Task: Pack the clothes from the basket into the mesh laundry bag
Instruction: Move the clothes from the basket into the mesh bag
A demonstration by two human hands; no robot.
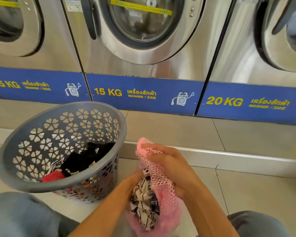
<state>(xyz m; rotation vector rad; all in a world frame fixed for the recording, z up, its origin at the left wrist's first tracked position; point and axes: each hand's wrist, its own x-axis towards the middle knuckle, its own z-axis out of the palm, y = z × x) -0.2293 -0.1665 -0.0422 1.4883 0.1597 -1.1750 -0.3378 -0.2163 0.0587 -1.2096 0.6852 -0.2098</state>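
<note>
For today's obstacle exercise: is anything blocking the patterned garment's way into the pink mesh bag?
Nothing visible does. The right hand holds the mesh bag open while the left hand pushes the black-and-white garment into it.

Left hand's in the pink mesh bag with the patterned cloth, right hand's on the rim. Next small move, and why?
Probably push the black-and-white cloth deeper with the left hand, then pull that hand out. The cloth bunches at the mouth of the pink mesh bag, which the right hand holds up by its rim. Black and red clothes wait in the basket.
</note>
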